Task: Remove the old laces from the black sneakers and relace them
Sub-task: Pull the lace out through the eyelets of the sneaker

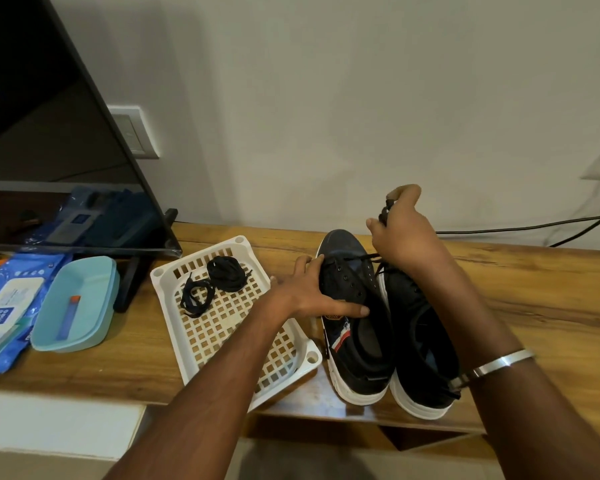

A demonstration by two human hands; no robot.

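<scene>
Pretty even, soft indoor light, nothing blown out. The hands throw only faint shadows; the right hand (400, 233) leaves a soft one on the wall (326, 98) just behind it. Left of the left hand (312, 292), the TV screen (49, 133) mirrors stuff below it. Wide-angle bend at the edges, forearms stretched. Slightly soft overall, shoes' black loses detail.

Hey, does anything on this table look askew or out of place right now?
The white basket sits crooked, its near corner jutting past the table edge beside the left sneaker. Two loose lace bundles lie inside. Nothing looks spilled or damaged.
</scene>
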